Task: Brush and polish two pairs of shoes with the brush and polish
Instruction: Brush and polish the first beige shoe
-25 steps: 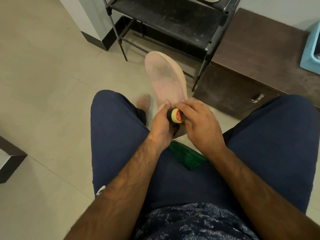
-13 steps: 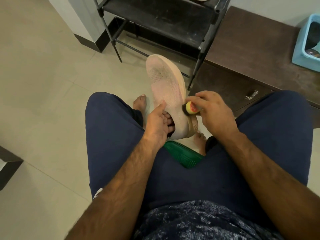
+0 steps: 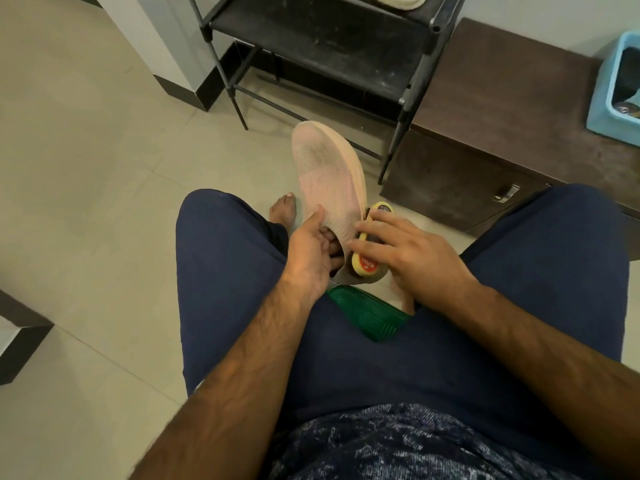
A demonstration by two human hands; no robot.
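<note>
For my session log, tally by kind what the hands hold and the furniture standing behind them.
Shoes: 1, pink mesh slip-on shoe, held by the left hand.
Brushes: 1, yellow-backed brush with red label, held by the right hand.
Furniture: 2, black metal rack and brown wooden cabinet.
Total: 4.

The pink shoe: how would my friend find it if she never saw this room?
Look in front of the black shoe rack, between the person's knees. There the left hand holds the pink shoe, toe pointing at the rack. It is the only pink mesh thing; the polish beside it is yellow.
</note>
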